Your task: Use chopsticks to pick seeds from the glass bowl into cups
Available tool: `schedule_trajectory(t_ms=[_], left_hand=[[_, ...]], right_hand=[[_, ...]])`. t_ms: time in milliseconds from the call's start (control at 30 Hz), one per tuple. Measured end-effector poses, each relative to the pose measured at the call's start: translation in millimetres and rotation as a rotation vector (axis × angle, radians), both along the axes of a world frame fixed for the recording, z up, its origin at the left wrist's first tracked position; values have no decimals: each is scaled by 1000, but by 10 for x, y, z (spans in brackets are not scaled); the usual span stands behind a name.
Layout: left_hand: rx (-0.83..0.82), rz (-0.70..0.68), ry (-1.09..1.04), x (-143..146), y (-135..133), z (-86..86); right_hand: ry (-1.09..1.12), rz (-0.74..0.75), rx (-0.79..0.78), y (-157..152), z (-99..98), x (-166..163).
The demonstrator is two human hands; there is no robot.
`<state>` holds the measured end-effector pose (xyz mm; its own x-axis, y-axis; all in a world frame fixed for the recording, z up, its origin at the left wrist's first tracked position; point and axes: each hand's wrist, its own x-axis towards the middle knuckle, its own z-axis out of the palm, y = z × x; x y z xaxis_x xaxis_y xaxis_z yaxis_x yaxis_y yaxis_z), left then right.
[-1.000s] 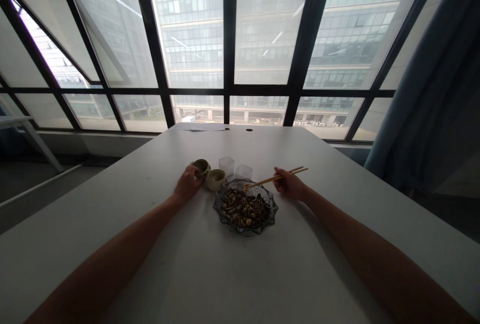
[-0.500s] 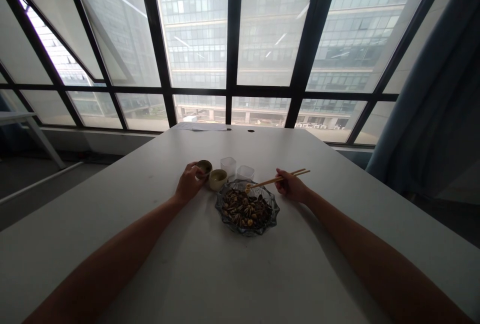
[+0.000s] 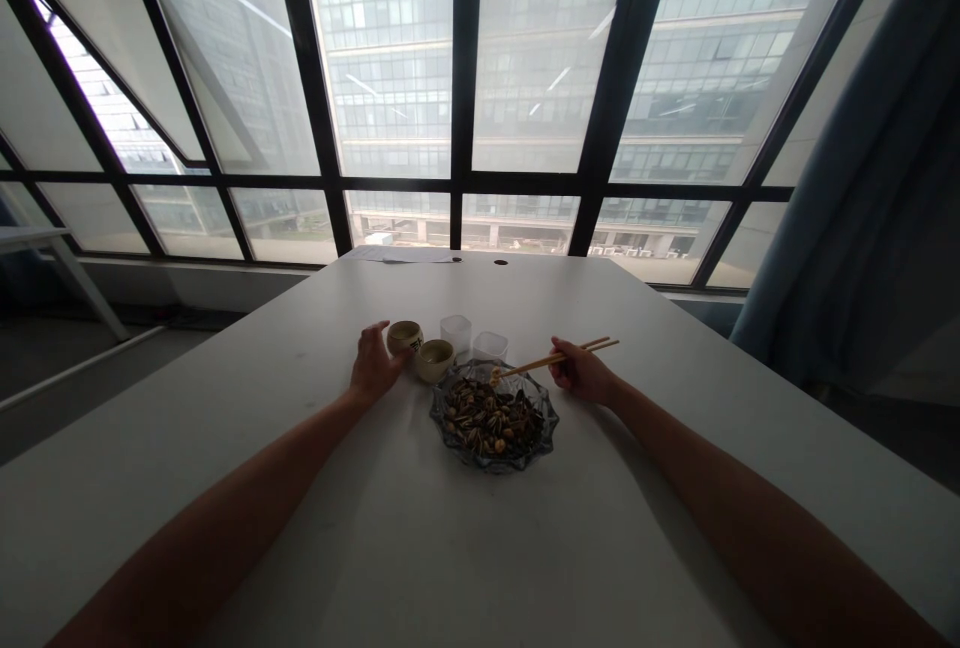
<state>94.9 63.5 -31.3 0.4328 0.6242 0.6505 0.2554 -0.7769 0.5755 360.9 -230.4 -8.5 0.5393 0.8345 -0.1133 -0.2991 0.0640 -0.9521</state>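
1. Right hand [image 3: 581, 371] is closed on chopsticks [image 3: 529, 365], their tips at a small pale piece [image 3: 495, 377] by the far side of a glass bowl [image 3: 493, 464] full of dark bits [image 3: 487, 416].
2. Left hand [image 3: 376, 364] has thumb and fingers apart around a lettered cup [image 3: 405, 335]; I can't tell whether they touch it.
3. Another cup [image 3: 435, 361] stands between that cup and the bowl.
4. Two clear containers [image 3: 455, 334] sit just beyond the bowl.
5. Papers [image 3: 409, 255] lie at the table's [image 3: 637, 313] far end.

Black-framed glass windows [image 3: 463, 58] rise before me, one pale rectangular pane [image 3: 120, 48] tilted open at left, a glass-fronted building [image 3: 386, 18] beyond. Thin white paper [image 3: 405, 256] lies at the far end of my flat white table [image 3: 450, 568], near two small dark round holes [image 3: 501, 262]. A blue fabric curtain [image 3: 832, 218] hangs at right, a second white table [image 3: 26, 237] at left.
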Motion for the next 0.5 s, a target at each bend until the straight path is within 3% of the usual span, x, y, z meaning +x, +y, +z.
schedule_trajectory(t_ms=[67, 200, 500], left_hand=[[-18, 42, 9, -7, 5, 4], [-137, -8, 31, -6, -10, 18], [-108, -285, 74, -51, -203, 140]], right_hand=[[5, 3, 4, 0, -1, 3], [25, -16, -8, 2, 2, -7], [15, -15, -9, -2, 20, -28]])
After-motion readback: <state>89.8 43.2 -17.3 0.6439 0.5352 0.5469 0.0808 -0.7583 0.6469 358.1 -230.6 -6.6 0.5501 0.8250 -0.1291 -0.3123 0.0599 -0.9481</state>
